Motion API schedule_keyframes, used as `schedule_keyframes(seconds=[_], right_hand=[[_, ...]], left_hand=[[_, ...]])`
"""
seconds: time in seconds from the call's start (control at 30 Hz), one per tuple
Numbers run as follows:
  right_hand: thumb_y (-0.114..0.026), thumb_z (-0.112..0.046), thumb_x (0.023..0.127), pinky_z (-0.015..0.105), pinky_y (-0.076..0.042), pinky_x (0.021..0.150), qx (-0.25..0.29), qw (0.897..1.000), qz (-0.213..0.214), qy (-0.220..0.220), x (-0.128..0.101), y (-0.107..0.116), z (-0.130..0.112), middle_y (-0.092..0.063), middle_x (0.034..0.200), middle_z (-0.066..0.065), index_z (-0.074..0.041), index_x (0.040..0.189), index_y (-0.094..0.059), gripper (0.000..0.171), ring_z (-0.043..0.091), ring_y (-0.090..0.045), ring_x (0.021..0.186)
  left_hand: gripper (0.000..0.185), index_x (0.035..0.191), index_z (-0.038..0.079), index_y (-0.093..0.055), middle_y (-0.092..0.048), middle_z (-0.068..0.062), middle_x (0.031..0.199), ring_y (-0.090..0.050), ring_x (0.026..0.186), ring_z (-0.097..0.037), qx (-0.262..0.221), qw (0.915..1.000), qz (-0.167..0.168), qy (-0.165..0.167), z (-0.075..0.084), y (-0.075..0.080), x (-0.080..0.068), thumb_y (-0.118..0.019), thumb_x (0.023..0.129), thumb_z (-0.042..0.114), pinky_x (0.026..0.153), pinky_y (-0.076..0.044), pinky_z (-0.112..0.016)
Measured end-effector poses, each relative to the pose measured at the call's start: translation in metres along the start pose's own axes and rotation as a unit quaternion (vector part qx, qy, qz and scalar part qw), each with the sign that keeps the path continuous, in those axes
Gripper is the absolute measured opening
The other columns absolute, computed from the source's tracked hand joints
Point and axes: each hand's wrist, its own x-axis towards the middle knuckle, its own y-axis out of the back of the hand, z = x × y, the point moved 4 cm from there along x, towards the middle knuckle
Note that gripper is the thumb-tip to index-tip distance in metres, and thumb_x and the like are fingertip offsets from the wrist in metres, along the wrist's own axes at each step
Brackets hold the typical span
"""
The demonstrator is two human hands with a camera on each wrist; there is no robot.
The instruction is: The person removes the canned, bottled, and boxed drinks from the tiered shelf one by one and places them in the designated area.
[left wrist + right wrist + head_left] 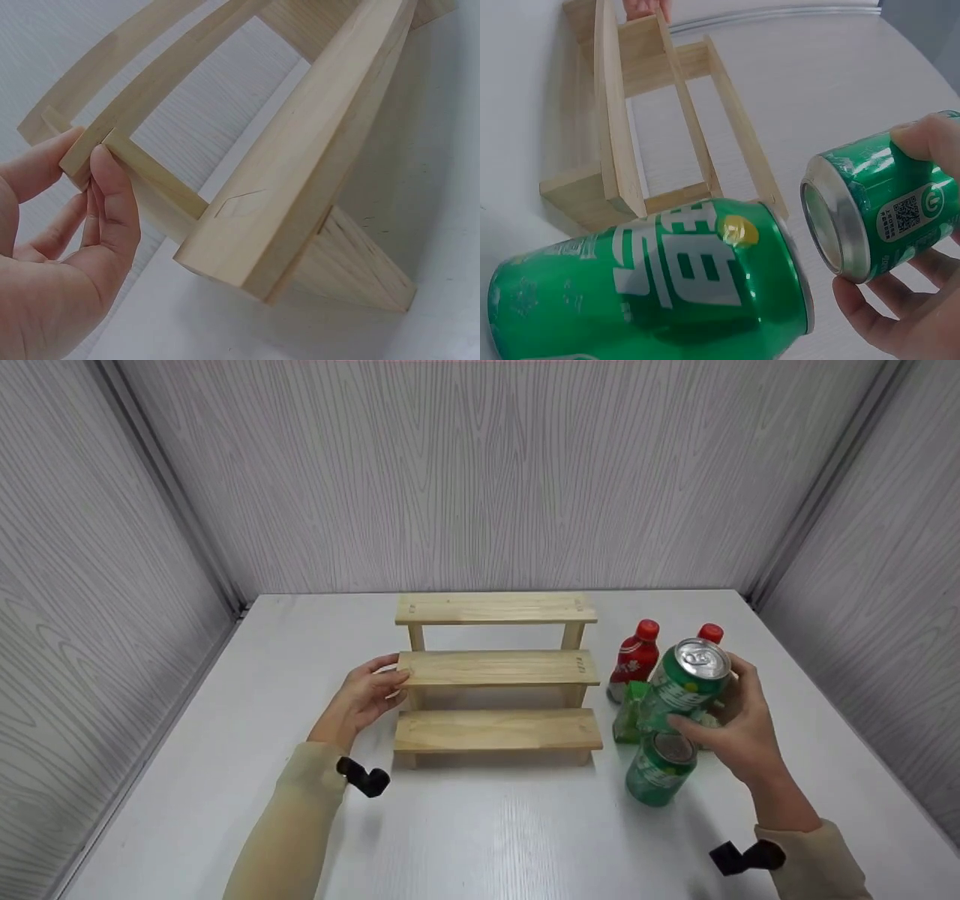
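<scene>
A wooden three-step stand [495, 731] is in the middle of the table. My left hand [366, 695] pinches the left end of its middle step [127, 112] between thumb and fingers. On the right, my right hand [746, 727] grips a green soda can [675, 690], raised and slightly tilted, with its silver top showing in the head view. The right wrist view shows the silver bottom of this held can [892, 199]. Just below and nearer me stands a second green soda can [660, 772], its label [675, 262] large in the right wrist view.
Behind the cans is a red bottle [635, 656] with a red cap; another red cap [710, 633] shows over the held can. A green package [628, 724], partly hidden, is beside the cans. Grey wood-grain walls [480, 472] enclose the white table [480, 832] on three sides.
</scene>
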Motion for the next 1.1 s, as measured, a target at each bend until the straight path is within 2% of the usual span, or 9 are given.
schedule_keyframes(seconds=[0.2, 0.4, 0.63, 0.93, 1.1], right_hand=[[-0.074, 0.013, 0.070, 0.020, -0.041, 0.088, -0.019, 1.000, 0.013, 0.008, -0.006, 0.015, 0.008, -0.046, 0.128, 0.010, -0.011, 0.140, -0.029, 0.087, 0.015, -0.048, 0.116], [-0.073, 0.016, 0.068, 0.020, -0.042, 0.084, -0.041, 0.998, 0.045, 0.002, -0.014, 0.032, 0.017, -0.049, 0.124, 0.009, -0.011, 0.140, -0.029, 0.089, 0.014, -0.052, 0.111], [-0.074, 0.017, 0.065, 0.019, -0.043, 0.081, -0.075, 0.993, 0.089, -0.035, -0.024, 0.053, 0.027, -0.052, 0.122, 0.003, -0.013, 0.140, -0.030, 0.092, 0.012, -0.053, 0.109], [-0.076, 0.011, 0.068, 0.017, -0.043, 0.078, -0.113, 0.987, 0.093, -0.062, -0.039, 0.066, 0.046, -0.052, 0.122, -0.004, -0.016, 0.141, -0.027, 0.093, 0.006, -0.051, 0.108], [-0.077, 0.006, 0.071, 0.015, -0.043, 0.078, -0.122, 0.985, 0.090, -0.086, -0.048, 0.071, 0.062, -0.051, 0.123, -0.005, -0.018, 0.142, -0.024, 0.092, 0.003, -0.050, 0.107]], left_hand=[[0.061, 0.136, 0.004, -0.038, -0.057, -0.008, 0.101, -0.059, 0.072, -0.014, -0.002, 1.0000, 0.007, 0.003, -0.002, 0.001, 0.000, -0.067, 0.083, -0.002, 0.064, -0.050, -0.027], [0.060, 0.137, 0.004, -0.038, -0.056, -0.009, 0.102, -0.058, 0.070, -0.014, -0.008, 0.9999, 0.008, 0.004, -0.002, 0.000, 0.001, -0.066, 0.083, -0.003, 0.064, -0.050, -0.027], [0.063, 0.139, 0.004, -0.036, -0.056, -0.009, 0.101, -0.058, 0.071, -0.014, -0.006, 1.0000, -0.001, 0.007, -0.004, -0.004, 0.003, -0.066, 0.083, -0.003, 0.063, -0.050, -0.026], [0.064, 0.138, 0.004, -0.038, -0.057, -0.009, 0.099, -0.059, 0.070, -0.014, -0.010, 0.9999, 0.010, 0.008, -0.005, -0.003, 0.006, -0.067, 0.082, -0.003, 0.064, -0.050, -0.027], [0.066, 0.138, 0.004, -0.037, -0.057, -0.008, 0.098, -0.058, 0.070, -0.014, -0.013, 0.9999, 0.005, 0.007, -0.006, -0.003, 0.004, -0.069, 0.081, -0.003, 0.065, -0.050, -0.027]])
